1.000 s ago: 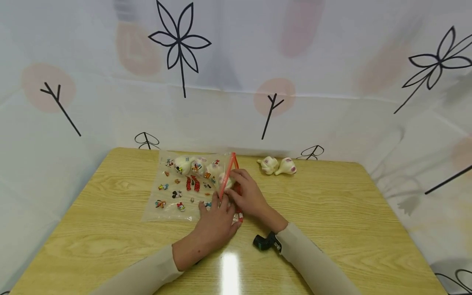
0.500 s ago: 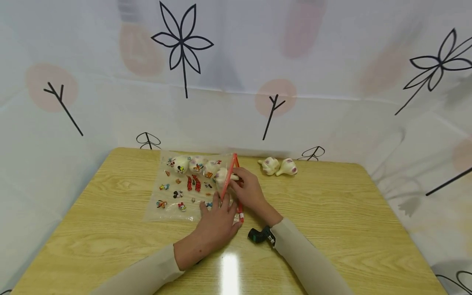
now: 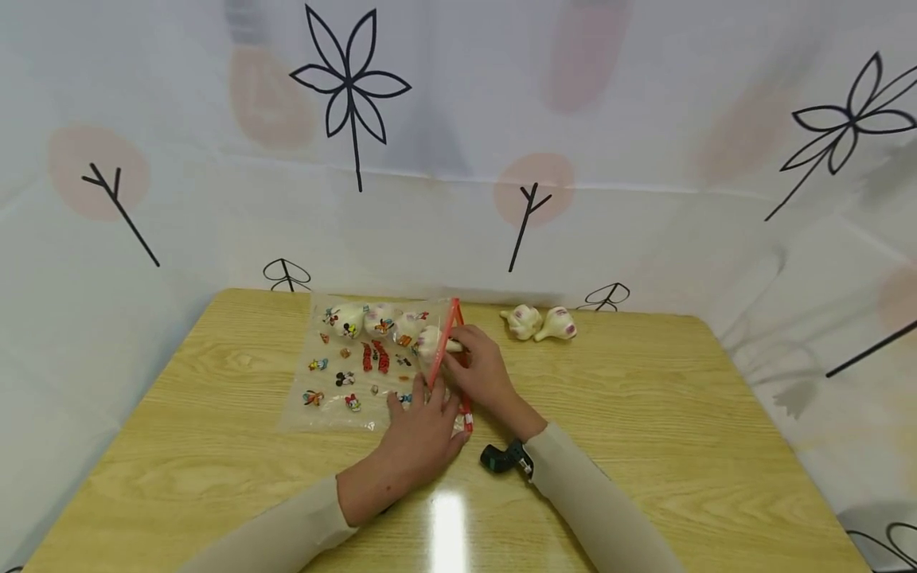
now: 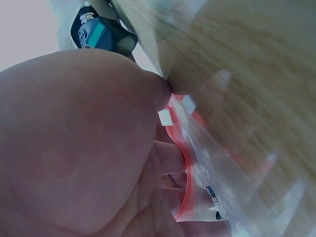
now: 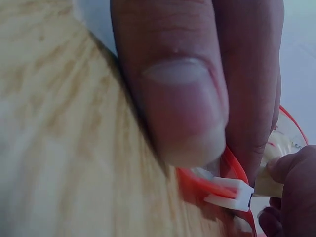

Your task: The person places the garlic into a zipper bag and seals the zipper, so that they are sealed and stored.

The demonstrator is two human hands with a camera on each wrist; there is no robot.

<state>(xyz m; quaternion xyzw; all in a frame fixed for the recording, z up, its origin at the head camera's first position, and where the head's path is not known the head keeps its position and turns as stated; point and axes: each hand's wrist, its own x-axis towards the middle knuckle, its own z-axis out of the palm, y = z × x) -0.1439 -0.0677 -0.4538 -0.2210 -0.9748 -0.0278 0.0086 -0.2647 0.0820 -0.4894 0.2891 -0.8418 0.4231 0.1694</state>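
Observation:
A clear zip bag (image 3: pixel 301 410) with printed cartoon figures and a red zip edge (image 3: pixel 442 344) lies on the table, several garlic bulbs (image 3: pixel 347 320) inside. My left hand (image 3: pixel 415 438) rests on the bag by its mouth, fingers stretched out and pressing the plastic. Its thumb (image 5: pixel 182 113) lies by the white slider (image 5: pixel 242 195). At the mouth, my right hand (image 3: pixel 483 370) pinches the stem of a garlic bulb (image 3: pixel 428 344), whose round end is inside the bag. The right wrist view shows that pinched stem (image 5: pixel 269 182). In the left wrist view, the red strip (image 4: pixel 185 153) crosses the left fingers.
Two more garlic bulbs (image 3: pixel 539 322) sit together at the back of the wooden table (image 3: pixel 645 414), right of the bag. A dark wrist camera (image 3: pixel 505 458) is on the right wrist. A white patterned cloth (image 3: pixel 609 223) hangs behind the table.
My right hand has shifted slightly left and away from me at the bag's mouth, and the garlic stem in its fingers now shows. The left hand has stayed in place.

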